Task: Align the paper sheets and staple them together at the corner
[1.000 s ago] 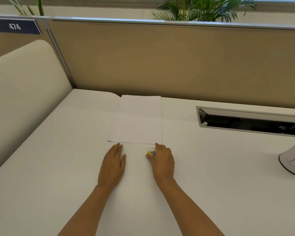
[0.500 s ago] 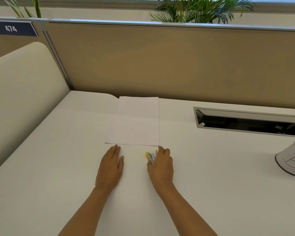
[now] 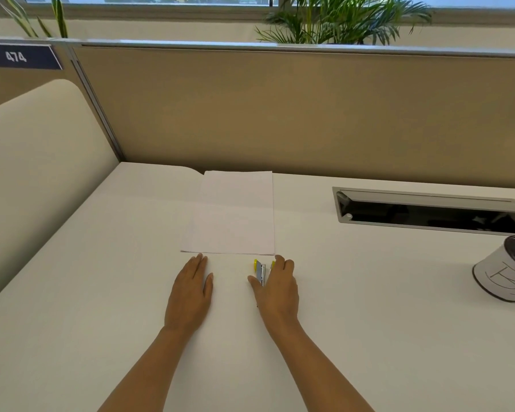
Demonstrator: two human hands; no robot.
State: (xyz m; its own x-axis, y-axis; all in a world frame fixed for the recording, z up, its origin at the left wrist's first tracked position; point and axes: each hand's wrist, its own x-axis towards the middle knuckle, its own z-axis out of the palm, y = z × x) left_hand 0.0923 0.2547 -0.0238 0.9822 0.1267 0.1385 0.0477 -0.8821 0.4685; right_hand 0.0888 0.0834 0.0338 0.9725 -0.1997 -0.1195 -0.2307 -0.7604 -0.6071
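White paper sheets (image 3: 234, 214) lie stacked flat on the pale surface (image 3: 384, 307) at the frame's centre, their long axis running away from us toward the tan partition (image 3: 280, 114). We cannot count them; only a thin offset shows along the near edge. Just below that edge, our right hand (image 3: 277, 288) rests loosely open over a small silver stapler with yellow ends (image 3: 260, 272), hiding its right side; its length points toward the sheets. Our left hand (image 3: 191, 292) lies flat and open, fingertips just short of the paper. At right, a white cylindrical cup (image 3: 506, 275) is cut off, contents unclear.
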